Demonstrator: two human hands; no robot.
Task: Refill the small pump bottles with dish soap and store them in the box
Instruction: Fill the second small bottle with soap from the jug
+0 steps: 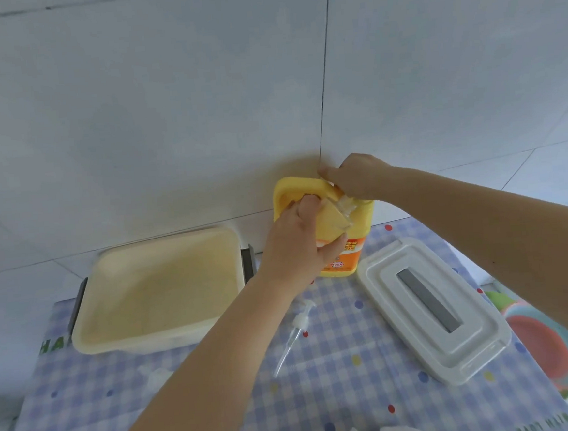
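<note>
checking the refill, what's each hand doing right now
Left hand: holds a small clear bottle against the yellow soap jug.
Right hand: grips the top of the jug.

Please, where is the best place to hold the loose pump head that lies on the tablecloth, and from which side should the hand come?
Probably pinch the pump head at its white ribbed collar, coming from above. It lies flat on the tablecloth, nozzle towards the jug, its thin clear tube pointing at the camera; the collar is the thickest, firmest part.
</note>
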